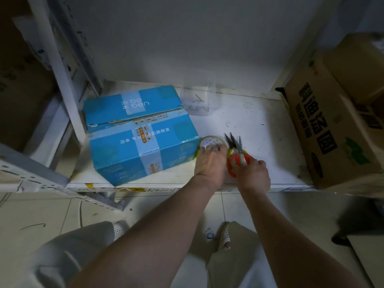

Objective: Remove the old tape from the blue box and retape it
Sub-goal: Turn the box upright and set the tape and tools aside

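Dim bluish light, dark corners, soft blur, bowed wide-angle edges

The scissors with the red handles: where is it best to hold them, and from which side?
Probably by the red handle loops, from the near side. The scissors lie on the shelf with their open blades pointing away toward the wall, so the handles face the person. The right hand already grips them there, beside the tape roll.

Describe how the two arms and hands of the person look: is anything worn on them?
Both forearms are bare, with no sleeves in view. The left hand and right hand wear no gloves; no watch, bracelet or ring shows. The fingers are bare too.
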